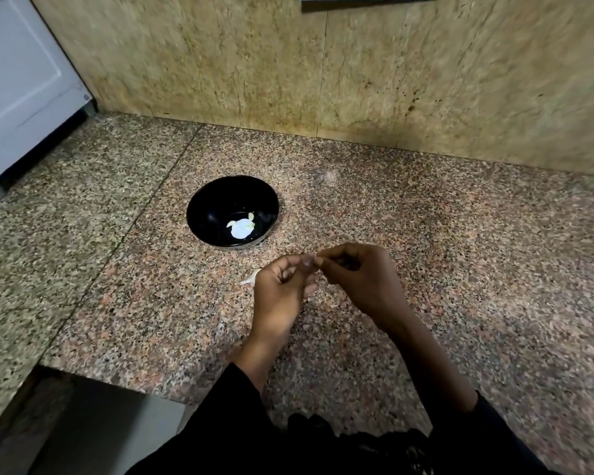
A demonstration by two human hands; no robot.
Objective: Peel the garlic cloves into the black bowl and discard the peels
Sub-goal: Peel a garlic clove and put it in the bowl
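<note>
Black sleeves (234,406) lead to both hands: left hand (283,286) and right hand (360,275) pinch something tiny together near the black bowl (199,207).

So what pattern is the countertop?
Speckled pink, brown and grey granite countertop, seen in the head view.

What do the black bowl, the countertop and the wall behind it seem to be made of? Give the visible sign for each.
Black bowl: glossy, smooth, with bright reflections inside; probably glazed ceramic or hard plastic, which one is unclear.
Countertop: polished granite by the look, speckled pink, grey and black grains with a soft sheen.
Wall: tan stone slabs, veined and mottled, with visible joints.
</note>
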